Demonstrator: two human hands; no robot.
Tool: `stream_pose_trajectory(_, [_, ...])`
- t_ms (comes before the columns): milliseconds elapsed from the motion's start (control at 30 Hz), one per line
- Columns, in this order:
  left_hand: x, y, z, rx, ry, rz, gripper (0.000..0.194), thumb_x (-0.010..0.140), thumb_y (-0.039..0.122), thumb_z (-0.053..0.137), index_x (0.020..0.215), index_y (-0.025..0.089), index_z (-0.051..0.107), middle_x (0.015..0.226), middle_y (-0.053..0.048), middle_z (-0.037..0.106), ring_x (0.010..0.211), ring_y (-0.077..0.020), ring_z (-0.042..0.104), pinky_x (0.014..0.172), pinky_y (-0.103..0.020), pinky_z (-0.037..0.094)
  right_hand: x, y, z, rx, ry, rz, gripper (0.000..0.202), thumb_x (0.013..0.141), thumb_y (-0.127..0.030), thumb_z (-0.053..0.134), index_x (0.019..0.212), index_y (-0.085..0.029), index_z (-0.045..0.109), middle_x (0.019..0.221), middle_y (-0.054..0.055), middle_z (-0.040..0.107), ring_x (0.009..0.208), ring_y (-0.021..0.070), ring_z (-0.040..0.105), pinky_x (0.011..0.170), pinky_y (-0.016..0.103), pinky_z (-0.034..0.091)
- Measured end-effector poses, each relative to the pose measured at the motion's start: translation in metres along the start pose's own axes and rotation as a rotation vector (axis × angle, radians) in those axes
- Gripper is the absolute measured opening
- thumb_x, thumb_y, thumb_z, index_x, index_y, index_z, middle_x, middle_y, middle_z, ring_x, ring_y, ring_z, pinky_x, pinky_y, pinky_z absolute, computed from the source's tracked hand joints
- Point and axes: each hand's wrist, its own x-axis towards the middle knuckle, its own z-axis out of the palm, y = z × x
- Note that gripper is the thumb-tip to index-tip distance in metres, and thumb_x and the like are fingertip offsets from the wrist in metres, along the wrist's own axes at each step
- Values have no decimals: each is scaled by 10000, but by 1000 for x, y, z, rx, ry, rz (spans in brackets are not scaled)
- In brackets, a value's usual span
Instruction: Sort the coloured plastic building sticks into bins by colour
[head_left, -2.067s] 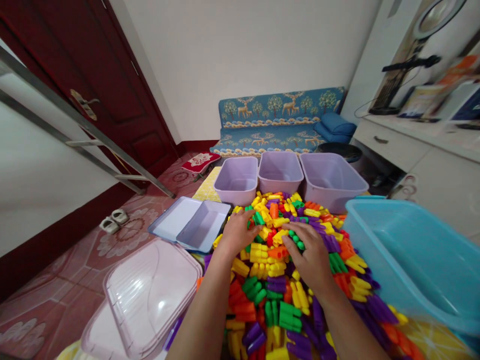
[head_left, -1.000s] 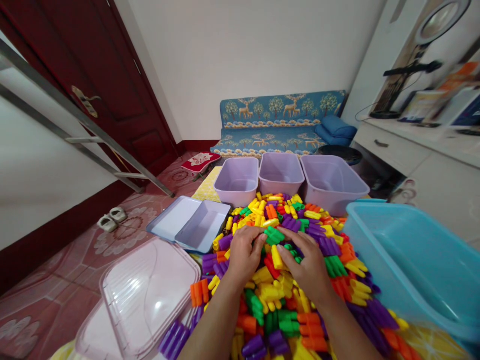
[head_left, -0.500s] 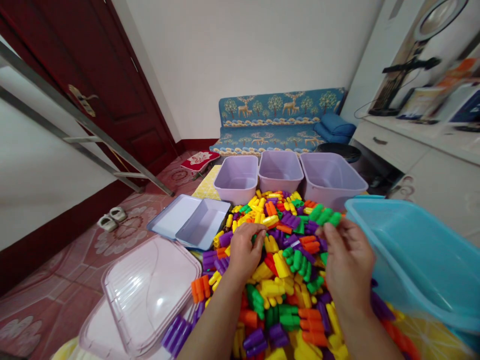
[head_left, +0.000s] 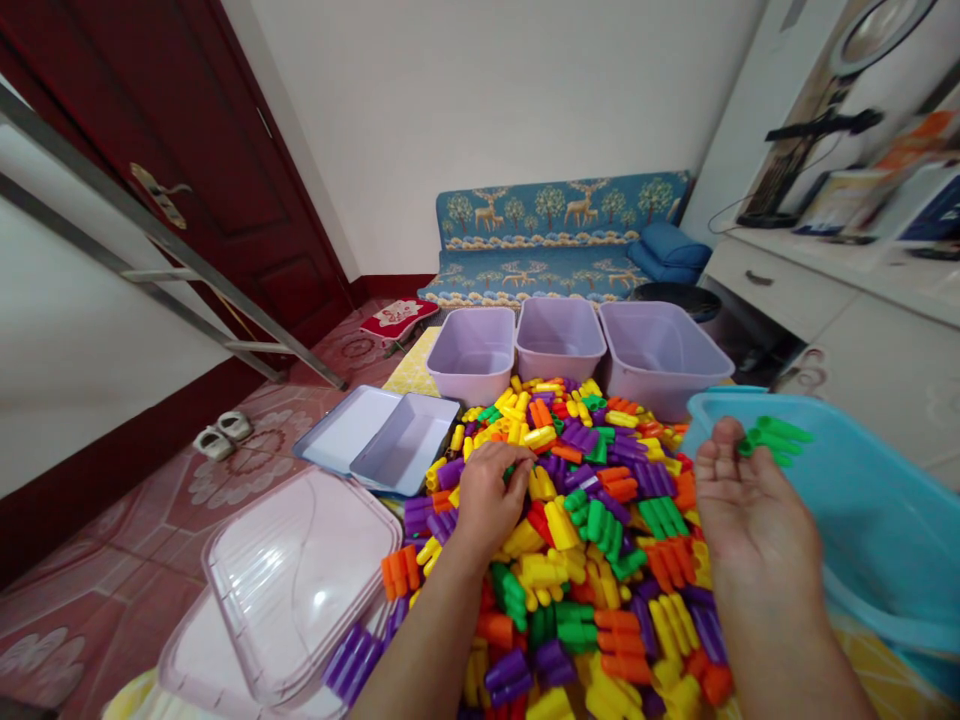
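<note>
My right hand [head_left: 757, 510] is turned palm up at the near left rim of the light-blue bin [head_left: 885, 480], its fingers apart. Just past its fingertips a green plastic toy block [head_left: 780, 440] of joined tubes shows over the bin; a fingertip overlaps it, and the palm is bare. My left hand [head_left: 491, 495] rests on the pile of toy blocks [head_left: 562, 525], fingers curled down and thumb close to the index finger. What its fingertips hold, if anything, is hidden. The blocks around both hands are yellow, purple, orange, green and red.
Three lilac bins [head_left: 560, 345] stand in a row behind the pile. To the left lie a grey-blue open tray [head_left: 409, 440] and stacked clear pinkish lids [head_left: 300, 570]. Farther back are a blue patterned sofa [head_left: 540, 270], a red stool [head_left: 397, 318] and a metal ladder [head_left: 157, 272].
My right hand has moved right from the pile to the blue bin, turned palm up and let go of the green toy block. My left hand has stayed in place.
</note>
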Motion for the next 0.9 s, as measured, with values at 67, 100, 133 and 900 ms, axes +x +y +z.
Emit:
stream_pose_trajectory(67, [0, -1, 0, 3, -1, 1, 126, 881, 176, 559, 872, 205, 681, 861, -23, 697, 872, -187, 609, 805, -314, 435, 1, 1, -1, -2, 28, 8, 98, 827, -208, 599, 761, -208, 526, 1078, 44, 636, 1080, 109, 615, 837, 229, 558])
stream_pose_trajectory(100, [0, -1, 0, 4, -3, 1, 129, 882, 179, 555, 874, 206, 681, 863, -24, 697, 875, -187, 608, 808, -316, 435, 2, 2, -2, -17, 30, -6, 81, 843, -223, 586, 776, -212, 543, 1089, 46, 635, 1094, 112, 610, 851, 238, 557])
stream_pose_trajectory(133, [0, -1, 1, 3, -4, 1, 134, 883, 181, 550, 874, 206, 681, 864, -24, 696, 875, -187, 607, 811, -318, 435, 3, 2, -2, -40, 15, -27, 72, 866, -249, 566, 801, -218, 562, 1107, 51, 632, 1113, 116, 602, 868, 250, 556])
stream_pose_trajectory(900, [-1, 2, -10, 181, -228, 79, 204, 829, 236, 634, 1009, 303, 702, 1008, 14, 713, 921, -227, 539, 833, -378, 381, -70, 1, 30, -1599, -1290, -185, 647, 659, -185, 730, 1286, -281, 596, 1262, 49, 631, 1163, 276, 546, 1011, 448, 429])
